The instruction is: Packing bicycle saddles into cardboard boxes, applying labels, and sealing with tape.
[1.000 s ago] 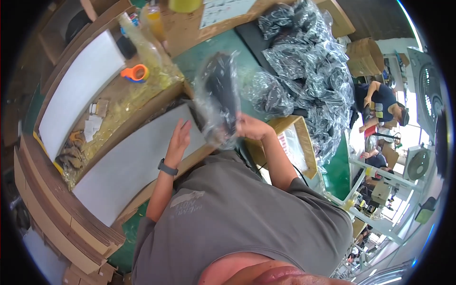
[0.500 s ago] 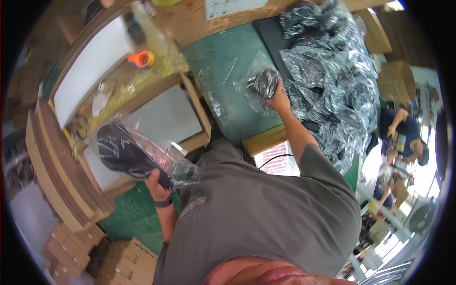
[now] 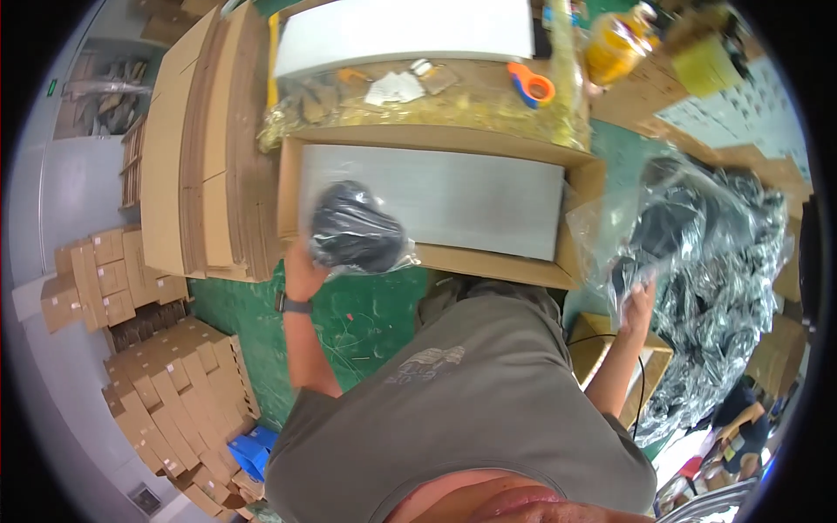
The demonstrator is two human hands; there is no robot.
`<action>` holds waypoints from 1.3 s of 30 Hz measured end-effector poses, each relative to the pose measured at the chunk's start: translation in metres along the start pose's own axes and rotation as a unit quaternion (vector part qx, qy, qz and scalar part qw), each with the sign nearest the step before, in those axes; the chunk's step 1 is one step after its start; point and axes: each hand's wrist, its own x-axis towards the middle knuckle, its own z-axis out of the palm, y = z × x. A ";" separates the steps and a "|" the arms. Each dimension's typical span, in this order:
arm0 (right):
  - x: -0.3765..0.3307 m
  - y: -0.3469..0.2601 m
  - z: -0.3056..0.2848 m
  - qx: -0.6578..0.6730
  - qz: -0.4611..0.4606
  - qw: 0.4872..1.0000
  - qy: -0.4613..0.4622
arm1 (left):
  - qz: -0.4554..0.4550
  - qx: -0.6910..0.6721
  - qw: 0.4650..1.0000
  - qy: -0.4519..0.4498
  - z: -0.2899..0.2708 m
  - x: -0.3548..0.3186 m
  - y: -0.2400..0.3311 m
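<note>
My left hand is closed on a rounded black item in clear plastic, whose exact kind I cannot make out. It hangs over the left end of an open long cardboard box. A flat pale grey panel lies inside this box. On the right, my right hand grips the lower end of a second black item in a loose clear bag. This bag is held up beside a heap of plastic-wrapped black items. Motion blurs the second item's shape.
Flattened cartons stand upright left of the box. Behind it, an orange and blue tape dispenser lies on a ledge covered in yellowish film, near a yellow bottle. Stacked cartons fill the lower left. Another person is at lower right.
My view has turned left, bringing the box to the middle. The left-hand item now hangs over the box's left end. My right hand has lifted its bagged item off the green table.
</note>
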 end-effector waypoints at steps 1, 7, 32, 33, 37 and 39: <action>0.000 0.003 0.017 -0.076 0.003 0.997 0.014 | 0.025 0.205 0.978 -0.029 -0.015 0.016 -0.030; 0.058 0.034 0.210 -0.207 0.162 0.944 -0.200 | 0.254 0.391 0.860 -0.208 -0.020 0.153 -0.159; 0.085 0.078 0.088 -0.612 0.017 0.769 -0.183 | 0.076 0.080 0.989 -0.098 0.122 0.047 -0.042; 0.085 0.063 0.008 -0.661 0.069 0.744 -0.066 | 0.068 0.051 0.992 -0.095 0.132 0.040 0.010; -0.024 -0.047 -0.254 -0.589 0.011 0.711 0.385 | 0.176 -0.011 0.977 -0.122 0.199 0.022 0.169; -0.089 -0.055 -0.350 -0.608 0.082 0.642 0.459 | 0.247 0.013 0.958 -0.143 0.218 0.020 0.232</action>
